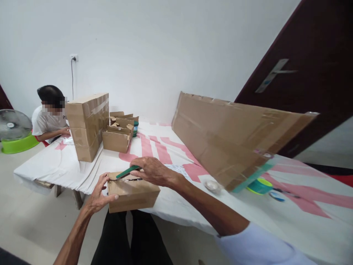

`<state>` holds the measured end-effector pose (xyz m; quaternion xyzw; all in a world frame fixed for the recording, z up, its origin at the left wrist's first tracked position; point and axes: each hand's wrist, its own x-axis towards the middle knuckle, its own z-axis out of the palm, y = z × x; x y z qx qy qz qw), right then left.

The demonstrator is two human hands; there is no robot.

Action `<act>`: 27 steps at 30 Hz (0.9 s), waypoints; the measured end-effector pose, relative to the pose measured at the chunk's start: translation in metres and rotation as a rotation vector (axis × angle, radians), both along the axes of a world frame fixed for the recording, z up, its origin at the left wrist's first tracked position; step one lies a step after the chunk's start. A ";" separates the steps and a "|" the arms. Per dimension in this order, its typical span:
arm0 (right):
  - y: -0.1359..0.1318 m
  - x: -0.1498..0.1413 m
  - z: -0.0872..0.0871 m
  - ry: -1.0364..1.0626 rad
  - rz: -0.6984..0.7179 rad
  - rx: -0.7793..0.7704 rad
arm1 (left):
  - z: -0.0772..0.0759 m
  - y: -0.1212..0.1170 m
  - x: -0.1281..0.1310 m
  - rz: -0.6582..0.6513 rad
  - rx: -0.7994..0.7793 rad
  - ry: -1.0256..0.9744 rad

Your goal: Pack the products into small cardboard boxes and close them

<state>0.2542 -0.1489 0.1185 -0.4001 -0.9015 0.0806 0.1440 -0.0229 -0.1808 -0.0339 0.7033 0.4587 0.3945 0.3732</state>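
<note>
A small closed cardboard box (132, 195) sits at the near edge of the table, partly over my lap. My left hand (99, 193) grips its left end, thumb on the front face and fingers curled over the top corner. My right hand (153, 170) lies over the box's top and pinches a flat green tool (127, 172), whose tip points left along the top seam. Both hands are closed on what they hold.
A long flattened cardboard sheet (231, 140) leans along the table's right. A tall taped carton (88, 125) and small open boxes (118, 138) stand at the far left. A green tape roll (259, 186) and a clear lid (213, 186) lie on the cloth. A seated person (49, 114) works at the far end.
</note>
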 end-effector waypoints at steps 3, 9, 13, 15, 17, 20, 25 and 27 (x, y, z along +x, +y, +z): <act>-0.002 -0.002 0.015 -0.096 -0.020 0.012 | 0.004 0.001 0.001 0.002 0.011 0.006; -0.004 0.006 0.033 -0.244 -0.110 -0.024 | 0.008 0.003 0.000 0.003 -0.002 0.013; -0.008 0.006 0.038 -0.258 -0.123 -0.015 | 0.004 0.007 -0.002 0.024 0.000 0.008; -0.008 0.005 0.039 -0.255 -0.121 -0.015 | 0.002 0.010 -0.003 0.031 0.011 0.008; -0.008 0.006 0.039 -0.272 -0.118 -0.008 | 0.001 0.011 -0.005 0.027 0.022 0.003; -0.005 0.016 0.039 -0.304 -0.143 0.002 | -0.001 0.013 -0.008 0.023 0.025 0.003; -0.006 0.049 0.031 -0.299 -0.223 -0.007 | 0.000 0.016 -0.011 0.051 0.021 0.023; -0.008 0.066 0.027 -0.258 -0.234 -0.005 | 0.002 0.019 -0.010 0.047 0.031 0.039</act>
